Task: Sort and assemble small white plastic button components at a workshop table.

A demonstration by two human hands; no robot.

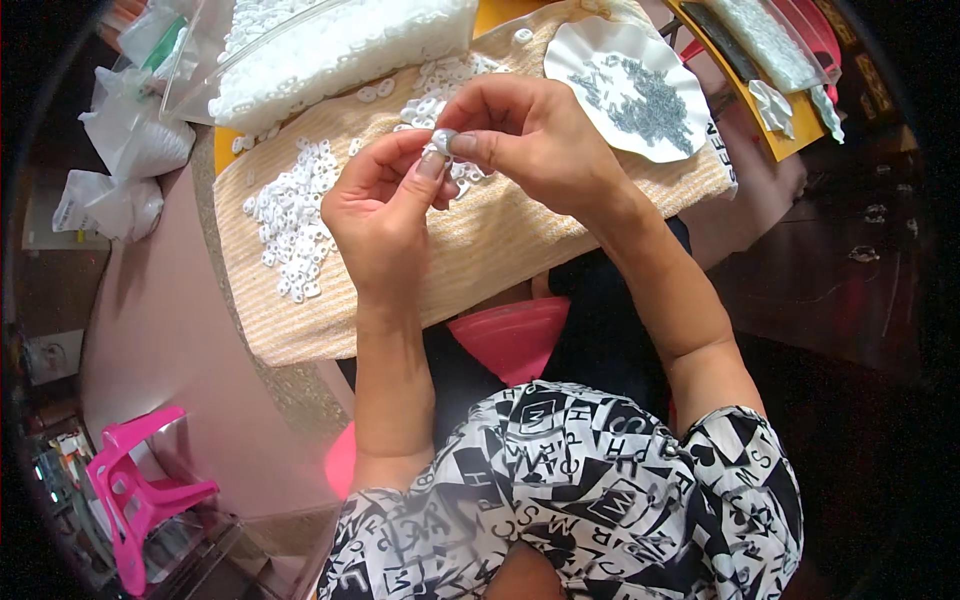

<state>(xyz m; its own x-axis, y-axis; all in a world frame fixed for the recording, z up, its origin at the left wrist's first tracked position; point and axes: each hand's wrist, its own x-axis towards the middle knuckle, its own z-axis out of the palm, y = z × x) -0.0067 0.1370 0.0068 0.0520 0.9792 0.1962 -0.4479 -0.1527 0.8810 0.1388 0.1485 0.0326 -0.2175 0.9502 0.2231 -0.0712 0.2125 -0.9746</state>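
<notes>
Two hands meet over a beige woven cloth (500,240), pinching one small white ring-shaped plastic piece (441,141) between them. The left hand (385,215) closes its thumb and forefinger on the piece from below, while the right hand (530,130) grips it from above with thumb and forefinger tips, so both hands are shut on the same part. Whether anything is being pushed into the piece cannot be told; it is too small.

Just beyond the hands, a loose heap of the same white ring pieces (290,215) lies scattered on the cloth, to the left of the left hand, with more of them behind the fingers near the cloth's far edge. At the cloth's far right corner sits a white scalloped dish (590,45) holding a pile of tiny grey metal parts (645,95). Off the cloth's far left edge lies a clear plastic bag (340,45) stuffed with white pieces. Left of the cloth, several small white plastic bags (130,140) lie on a pink surface (170,330). A pink plastic stool (135,495) stands well below the cloth's left side.
</notes>
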